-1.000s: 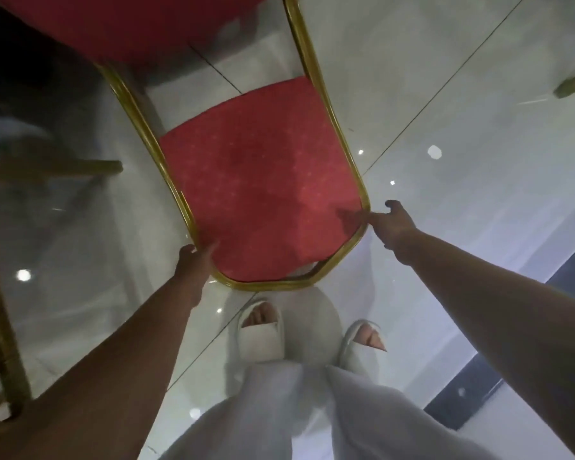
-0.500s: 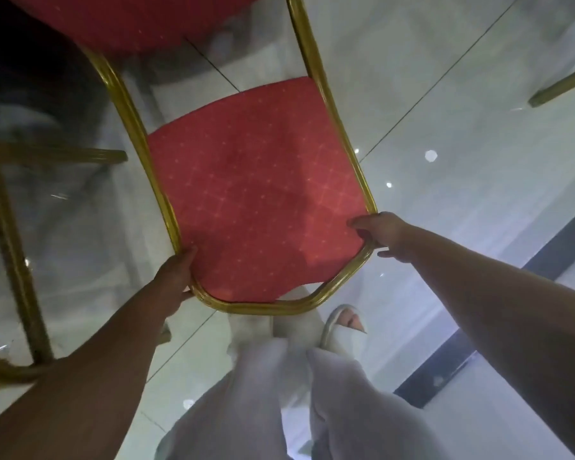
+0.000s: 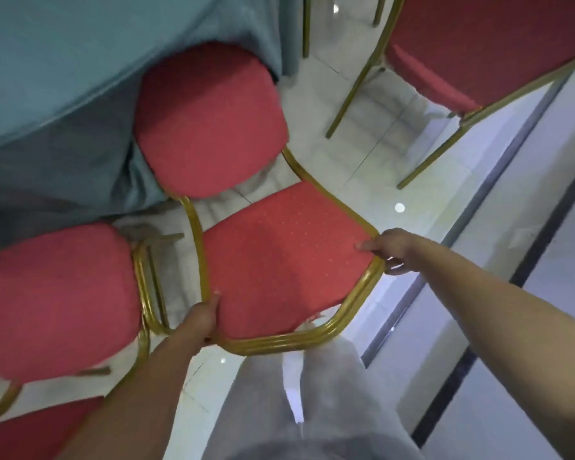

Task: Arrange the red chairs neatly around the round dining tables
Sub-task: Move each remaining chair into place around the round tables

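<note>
A red chair (image 3: 279, 260) with a gold metal frame stands in front of me, its padded backrest toward me and its seat (image 3: 210, 124) partly under the table's hanging cloth. My left hand (image 3: 203, 318) grips the left edge of the backrest frame. At the right top corner of the backrest my right hand (image 3: 390, 249) holds the frame, fingers curled round it. The round table (image 3: 63, 71) wears a teal cloth and fills the upper left.
A second red chair (image 3: 57, 300) stands close on the left, its gold frame almost touching the held chair. Another red chair (image 3: 485, 51) is at the upper right, and one more red backrest (image 3: 30, 433) shows at the lower left. Glossy white floor tiles (image 3: 395, 167) lie between.
The view swung up and the chair turned left toward the teal table, which now shows with neighbouring chairs. Both hands kept their hold on the backrest frame.
</note>
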The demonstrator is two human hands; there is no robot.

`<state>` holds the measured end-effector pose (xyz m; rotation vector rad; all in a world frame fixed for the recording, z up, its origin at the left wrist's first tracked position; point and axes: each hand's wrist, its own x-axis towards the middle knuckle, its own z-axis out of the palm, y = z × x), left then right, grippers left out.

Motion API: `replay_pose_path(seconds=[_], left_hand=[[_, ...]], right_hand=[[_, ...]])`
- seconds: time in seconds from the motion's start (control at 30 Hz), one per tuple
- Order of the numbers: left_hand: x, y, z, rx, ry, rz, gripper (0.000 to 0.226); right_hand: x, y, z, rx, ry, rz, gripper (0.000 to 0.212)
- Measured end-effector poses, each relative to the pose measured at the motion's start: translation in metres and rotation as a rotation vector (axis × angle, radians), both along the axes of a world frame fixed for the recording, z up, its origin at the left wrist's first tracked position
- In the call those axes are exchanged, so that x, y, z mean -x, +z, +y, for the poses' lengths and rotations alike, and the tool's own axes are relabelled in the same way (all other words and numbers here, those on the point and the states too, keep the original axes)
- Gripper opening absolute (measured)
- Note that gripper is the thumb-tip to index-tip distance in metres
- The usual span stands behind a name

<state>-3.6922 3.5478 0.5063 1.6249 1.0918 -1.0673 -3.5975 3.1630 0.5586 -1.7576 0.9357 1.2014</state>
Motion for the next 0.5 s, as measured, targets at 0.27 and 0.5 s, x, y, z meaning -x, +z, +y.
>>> replay_pose_path(seconds=[0.27, 0.5], left_hand=[[-0.043, 0.121, 0.001, -0.005, 0.171, -0.083, 0.038], [-0.056, 0.166, -0.026, -0.061, 0.368, -0.149, 0.023]], right_hand=[[-0.056, 0.112, -0.017, -0.086, -0.003, -0.119, 0.041], [-0.091, 0.171, 0.008, -0.255, -0.123, -0.418, 0.014]])
